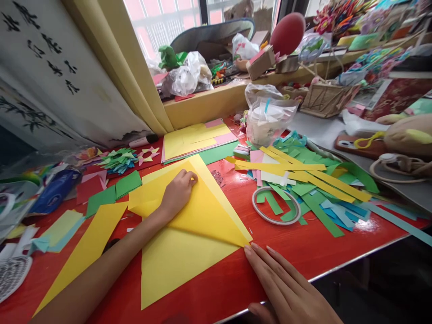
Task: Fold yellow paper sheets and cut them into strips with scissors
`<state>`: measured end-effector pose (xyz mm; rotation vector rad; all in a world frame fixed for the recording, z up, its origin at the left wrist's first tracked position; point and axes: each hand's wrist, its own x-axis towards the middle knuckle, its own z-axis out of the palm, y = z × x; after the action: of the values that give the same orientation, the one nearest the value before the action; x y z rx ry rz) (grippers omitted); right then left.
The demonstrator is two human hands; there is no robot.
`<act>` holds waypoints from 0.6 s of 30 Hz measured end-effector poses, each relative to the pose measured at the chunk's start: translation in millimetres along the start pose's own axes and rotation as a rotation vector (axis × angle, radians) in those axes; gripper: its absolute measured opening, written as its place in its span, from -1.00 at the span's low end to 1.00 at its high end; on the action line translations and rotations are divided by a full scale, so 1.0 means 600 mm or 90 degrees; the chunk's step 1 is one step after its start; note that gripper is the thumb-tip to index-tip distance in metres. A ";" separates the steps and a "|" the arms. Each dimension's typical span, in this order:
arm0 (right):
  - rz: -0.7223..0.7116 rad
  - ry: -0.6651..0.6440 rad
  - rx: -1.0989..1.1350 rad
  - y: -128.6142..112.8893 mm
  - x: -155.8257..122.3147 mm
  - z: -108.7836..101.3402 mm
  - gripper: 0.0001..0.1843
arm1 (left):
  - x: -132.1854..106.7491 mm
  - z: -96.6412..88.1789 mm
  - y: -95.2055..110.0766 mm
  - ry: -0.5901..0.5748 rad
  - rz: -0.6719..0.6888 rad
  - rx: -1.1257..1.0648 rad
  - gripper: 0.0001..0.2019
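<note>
A large sheet of yellow paper (189,263) lies on the table with a darker yellow flap (205,216) folded diagonally across it. A paler strip shows past the flap's upper right edge. My left hand (178,191) rests on the flap near its top corner, fingers curled in and closed at the paper; the fingertips are partly hidden. Stretched out flat, the fingers of my right hand (280,281) touch the pointed right corner of the fold. My left forearm crosses over a long orange-yellow paper strip (84,247).
The red table (232,276) holds a roll of tape (276,206) beside heaped green, yellow and blue paper strips (320,198). Stacked paper sheets (192,137) and a plastic bag (270,117) stand behind. Green paper pieces (128,184) and a blue packet (54,191) lie left.
</note>
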<state>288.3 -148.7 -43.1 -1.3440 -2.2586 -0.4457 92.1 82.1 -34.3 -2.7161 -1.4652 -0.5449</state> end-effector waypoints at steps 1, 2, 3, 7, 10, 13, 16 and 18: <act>-0.003 -0.005 -0.004 0.000 0.006 -0.003 -0.54 | -0.002 -0.001 0.002 0.004 0.002 0.013 -0.87; 0.003 -0.005 -0.008 0.000 0.014 -0.006 -0.57 | -0.004 -0.002 0.004 0.010 0.006 0.022 -0.86; 0.016 -0.006 -0.013 -0.003 0.024 -0.009 -0.58 | -0.006 -0.003 0.006 0.017 0.009 0.029 -0.85; 0.040 0.022 -0.046 -0.030 0.074 -0.010 -0.45 | -0.010 -0.007 0.012 0.034 0.025 0.048 -0.85; -0.069 0.041 -0.042 -0.058 0.101 0.007 -0.37 | -0.010 -0.007 0.011 0.045 0.035 0.046 -0.85; -0.131 0.065 -0.035 -0.072 0.111 0.031 -0.31 | -0.009 -0.004 0.007 0.052 0.039 0.034 -0.85; -0.107 0.026 -0.027 -0.068 0.113 0.046 -0.24 | -0.007 -0.001 0.003 0.054 0.040 0.016 -0.86; -0.088 0.000 -0.024 -0.061 0.112 0.049 -0.22 | -0.006 0.000 0.000 0.053 0.038 0.003 -0.87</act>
<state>221.8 -102.1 -32.2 -1.2104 -2.3627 -0.5387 90.5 79.4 -35.3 -2.6881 -1.3600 -0.6427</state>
